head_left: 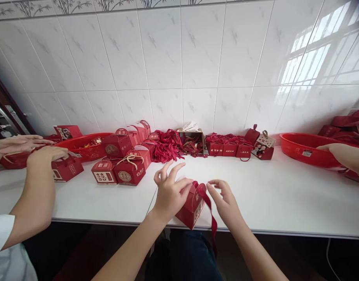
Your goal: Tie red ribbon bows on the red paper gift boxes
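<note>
A small red gift box [190, 208] with pale printing stands at the table's front edge, turned cornerwise. From its top a dark red ribbon [214, 222] hangs down past the edge. My left hand [171, 190] is at the box's upper left, thumb and index finger close together by the ribbon at the top, the other fingers spread; what the pinch holds is too small to make out. Just right of the box top, my right hand [224, 201] has its thumb and fingers apart, with nothing seen between them.
Several red boxes [129, 169] stand left of centre. Behind are a ribbon pile [167, 145], an open carton [203, 138] and a row of boxes [230, 146]. Red basins [296, 150] stand at both sides. Other people's arms [40, 187] reach in left and right.
</note>
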Demonstrator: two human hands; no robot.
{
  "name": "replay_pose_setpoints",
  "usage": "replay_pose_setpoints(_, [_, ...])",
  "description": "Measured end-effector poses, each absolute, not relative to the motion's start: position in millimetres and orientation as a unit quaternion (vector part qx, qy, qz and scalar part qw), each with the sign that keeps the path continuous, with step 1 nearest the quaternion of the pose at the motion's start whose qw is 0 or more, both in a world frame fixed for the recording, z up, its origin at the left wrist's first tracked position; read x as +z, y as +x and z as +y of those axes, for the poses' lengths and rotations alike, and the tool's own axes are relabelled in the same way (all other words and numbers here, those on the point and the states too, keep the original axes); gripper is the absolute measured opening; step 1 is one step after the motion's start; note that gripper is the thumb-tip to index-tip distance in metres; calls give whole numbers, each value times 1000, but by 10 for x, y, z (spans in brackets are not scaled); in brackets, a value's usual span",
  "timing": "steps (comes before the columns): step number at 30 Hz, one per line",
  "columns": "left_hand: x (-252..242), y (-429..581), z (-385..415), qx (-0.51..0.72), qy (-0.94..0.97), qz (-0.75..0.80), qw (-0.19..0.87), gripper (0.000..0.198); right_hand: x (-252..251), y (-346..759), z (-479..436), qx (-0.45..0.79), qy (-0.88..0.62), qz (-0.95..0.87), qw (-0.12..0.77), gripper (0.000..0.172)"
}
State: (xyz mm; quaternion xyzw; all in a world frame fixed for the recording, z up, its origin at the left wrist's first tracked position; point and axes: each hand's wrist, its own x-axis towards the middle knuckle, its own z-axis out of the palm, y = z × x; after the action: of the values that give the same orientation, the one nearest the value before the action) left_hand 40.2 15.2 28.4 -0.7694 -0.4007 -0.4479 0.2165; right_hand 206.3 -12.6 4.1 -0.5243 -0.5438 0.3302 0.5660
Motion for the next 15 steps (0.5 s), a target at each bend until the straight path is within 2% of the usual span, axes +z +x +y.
replay_pose_setpoints(2, [408,399,160,-461,-758,-391,247,13,114,2066,-37,296,-511,-573,568,35])
replay_pose_setpoints(6, [690,397,119,-489,-735,-374,286,12,393,2022,112,449,-392,-630,497,33])
replay_pose_setpoints(9, [750,328,78,-505,-718,-403,257,7,652,2044,76,478,-324,-622,528,27])
replay_pose_setpoints(12, [597,204,100,-478,-715,-487,151,28,938,2152,-152,413,-264,-605,627,15])
replay_pose_setpoints(15, [337,121,191,-428,-712,-551,-73,44,1189,2243,-450,324,-183,-596,712,7])
